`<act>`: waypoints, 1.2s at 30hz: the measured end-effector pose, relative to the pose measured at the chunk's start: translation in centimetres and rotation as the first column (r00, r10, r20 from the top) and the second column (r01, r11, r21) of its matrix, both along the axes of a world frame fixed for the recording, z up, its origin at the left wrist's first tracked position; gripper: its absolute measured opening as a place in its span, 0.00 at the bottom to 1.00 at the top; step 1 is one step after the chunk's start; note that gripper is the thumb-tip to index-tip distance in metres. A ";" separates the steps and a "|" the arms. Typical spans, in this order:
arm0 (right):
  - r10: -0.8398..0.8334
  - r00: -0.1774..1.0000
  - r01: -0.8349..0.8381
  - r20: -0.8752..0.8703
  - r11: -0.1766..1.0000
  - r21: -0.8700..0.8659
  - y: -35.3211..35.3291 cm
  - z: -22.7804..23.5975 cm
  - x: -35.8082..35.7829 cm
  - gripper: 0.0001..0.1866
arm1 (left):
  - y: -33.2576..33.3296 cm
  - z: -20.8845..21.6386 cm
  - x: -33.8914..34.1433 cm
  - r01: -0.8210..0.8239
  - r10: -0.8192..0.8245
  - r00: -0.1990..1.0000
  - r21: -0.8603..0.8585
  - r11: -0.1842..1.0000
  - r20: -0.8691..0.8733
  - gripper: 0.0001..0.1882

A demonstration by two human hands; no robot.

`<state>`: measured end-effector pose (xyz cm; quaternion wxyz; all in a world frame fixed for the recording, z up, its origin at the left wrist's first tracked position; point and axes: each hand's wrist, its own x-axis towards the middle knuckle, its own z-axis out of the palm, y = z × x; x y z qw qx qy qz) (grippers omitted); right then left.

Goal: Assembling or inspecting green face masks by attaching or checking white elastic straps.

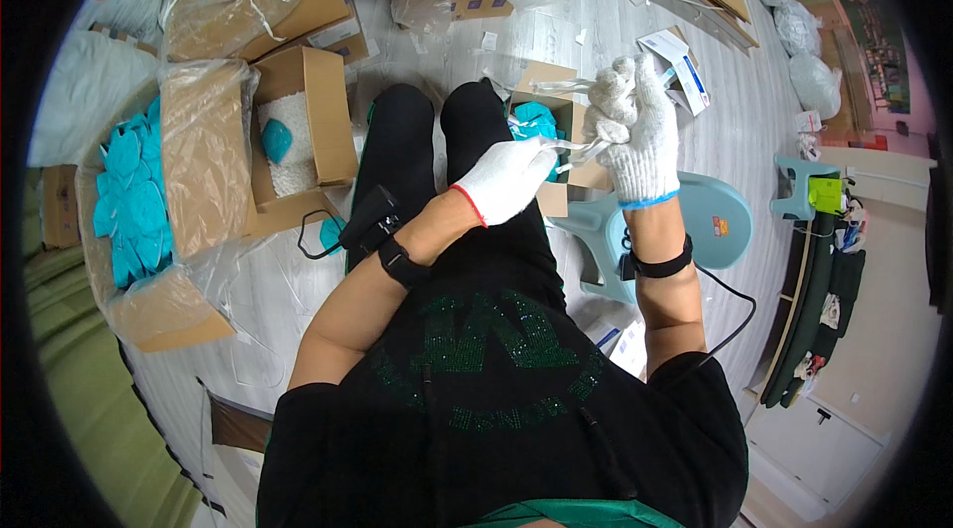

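Observation:
My left hand (pixel 508 176), in a white knit glove with a red cuff, reaches over my thighs. Its fingers are closed on one end of some thin white straps (pixel 576 146). To the right, my right hand (pixel 635 131) is raised in a white glove with a blue cuff. Its fingers curl around the straps' other end, and a loose piece sticks out past them. Whether anything else is inside that fist is hidden. Beneath the hands stands an open cardboard box (pixel 551 76) with teal folded masks (pixel 536 119) in it.
A large box at the left holds many teal pieces (pixel 131 200). Beside it, an open box (pixel 328 121) contains white material and one teal piece. A pale blue plastic stool (pixel 715 220) stands by my right forearm. White-and-blue cartons (pixel 677 66) lie on the floor.

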<state>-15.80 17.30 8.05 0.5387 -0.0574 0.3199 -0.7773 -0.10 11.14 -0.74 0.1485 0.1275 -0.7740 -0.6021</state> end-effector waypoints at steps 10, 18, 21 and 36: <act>-0.002 0.999 0.001 0.033 1.000 0.029 -0.5 -0.1 1.3 0.16 | 1.9 0.3 -1.1 0.138 -0.164 0.984 0.867 0.479 -0.066 0.09; -0.043 0.995 0.045 -0.090 0.999 0.014 -0.1 0.2 0.4 0.18 | 2.1 0.5 -0.4 0.182 -0.260 0.963 0.533 0.827 0.074 0.07; -0.057 0.949 0.089 -0.311 0.992 0.088 -0.2 0.4 0.8 0.19 | 2.9 0.5 -1.0 0.263 -0.327 0.943 0.478 0.838 0.056 0.08; 0.708 -0.014 -0.382 -0.706 0.648 0.659 5.9 0.4 5.3 0.16 | 0.3 4.9 6.6 0.452 -0.447 0.891 -0.066 0.890 0.076 0.10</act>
